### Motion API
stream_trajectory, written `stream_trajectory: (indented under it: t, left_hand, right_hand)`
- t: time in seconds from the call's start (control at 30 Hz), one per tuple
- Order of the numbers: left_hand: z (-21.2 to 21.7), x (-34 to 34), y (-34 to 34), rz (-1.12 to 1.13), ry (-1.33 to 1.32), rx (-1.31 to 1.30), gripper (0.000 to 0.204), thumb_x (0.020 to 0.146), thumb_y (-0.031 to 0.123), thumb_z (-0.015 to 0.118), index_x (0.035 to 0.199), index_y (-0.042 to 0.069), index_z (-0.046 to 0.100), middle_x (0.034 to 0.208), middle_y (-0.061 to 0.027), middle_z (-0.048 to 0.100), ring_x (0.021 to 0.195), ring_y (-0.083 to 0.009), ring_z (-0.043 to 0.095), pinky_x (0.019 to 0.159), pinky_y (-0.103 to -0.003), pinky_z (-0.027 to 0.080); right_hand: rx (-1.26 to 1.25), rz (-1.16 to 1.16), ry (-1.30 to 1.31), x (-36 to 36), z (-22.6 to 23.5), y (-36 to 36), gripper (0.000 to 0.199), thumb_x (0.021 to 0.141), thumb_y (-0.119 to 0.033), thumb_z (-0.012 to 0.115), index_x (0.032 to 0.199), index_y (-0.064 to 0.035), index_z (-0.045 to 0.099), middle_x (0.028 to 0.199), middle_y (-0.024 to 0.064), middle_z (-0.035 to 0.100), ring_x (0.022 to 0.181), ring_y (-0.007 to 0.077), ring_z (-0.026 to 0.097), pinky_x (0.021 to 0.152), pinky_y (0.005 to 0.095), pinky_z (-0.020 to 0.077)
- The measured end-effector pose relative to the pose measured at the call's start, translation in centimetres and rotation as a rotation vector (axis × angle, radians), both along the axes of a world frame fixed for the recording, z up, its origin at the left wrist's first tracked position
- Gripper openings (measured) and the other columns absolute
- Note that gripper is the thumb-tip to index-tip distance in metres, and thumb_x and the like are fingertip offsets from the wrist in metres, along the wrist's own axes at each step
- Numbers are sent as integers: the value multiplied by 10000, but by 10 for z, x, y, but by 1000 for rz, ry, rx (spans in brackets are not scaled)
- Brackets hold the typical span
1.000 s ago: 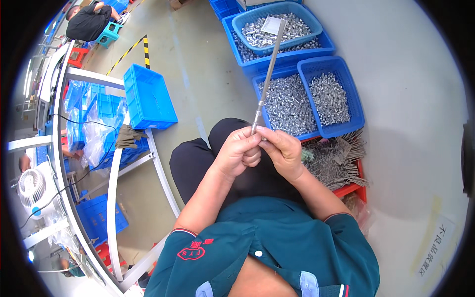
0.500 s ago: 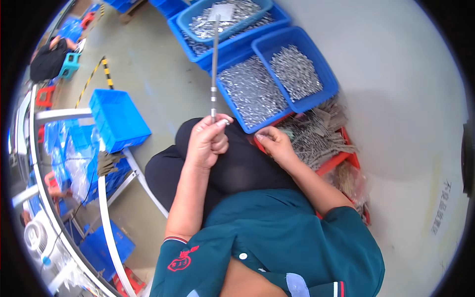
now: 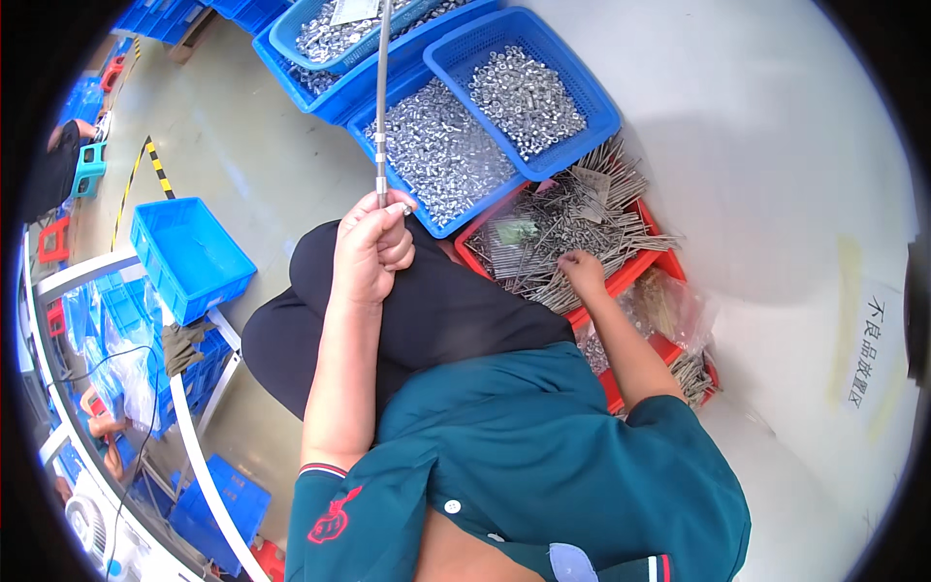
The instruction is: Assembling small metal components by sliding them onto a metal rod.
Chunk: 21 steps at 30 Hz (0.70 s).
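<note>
My left hand (image 3: 371, 247) is closed around the lower end of a long thin metal rod (image 3: 382, 92) that points up and away over the blue bins. My right hand (image 3: 585, 273) reaches down into a red tray (image 3: 632, 274) piled with long thin metal pins, its fingers among them; whether it grips one is unclear. In front of my knees stand two blue baskets: one (image 3: 407, 184) with small shiny metal parts near the rod's end, and another (image 3: 580, 82) to its right with similar parts.
More blue bins (image 3: 291, 44) of metal parts lie at the top. An empty blue crate (image 3: 190, 254) sits on the floor at left beside a white-framed rack (image 3: 208, 407) with bags. A person's arm shows at far left. A paper label (image 3: 871, 354) lies on the pale floor at right.
My hands have separated: the right has left the rod and dropped into the red tray of pins. The left keeps the rod upright. The view has swung toward the bins.
</note>
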<state>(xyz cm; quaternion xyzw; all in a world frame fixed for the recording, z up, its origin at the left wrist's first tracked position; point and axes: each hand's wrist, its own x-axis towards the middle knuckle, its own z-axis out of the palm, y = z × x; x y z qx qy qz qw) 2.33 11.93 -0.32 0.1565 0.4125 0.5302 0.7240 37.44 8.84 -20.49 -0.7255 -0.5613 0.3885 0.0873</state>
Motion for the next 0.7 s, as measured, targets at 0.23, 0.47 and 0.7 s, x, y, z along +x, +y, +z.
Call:
stream_trajectory:
  t: [0.23,0.47,0.7]
  left_hand:
    - [0,0,2,62,1,23,98,852,66,471,897,0,529,501,52,303,364,-33,221,352,-202,186]
    - [3,4,-3,58,54,33,97,852,71,477,897,2,527,514,43,324,375,-35,228,360,-202,189]
    - [-1,4,-2,62,39,32,96,846,74,485,895,6,531,519,32,340,375,-36,233,357,-200,190]
  right_hand:
    - [-62,75,-247,59,-2,26,324,740,-322,612,842,-20,670,825,216,635,816,352,620,746,418,479]
    - [-233,123,-289,36,-14,36,426,699,-402,669,809,10,672,842,237,632,832,361,618,765,410,479]
    - [-136,187,-213,67,-63,34,407,676,-354,717,716,45,644,650,166,616,534,278,574,525,387,442]
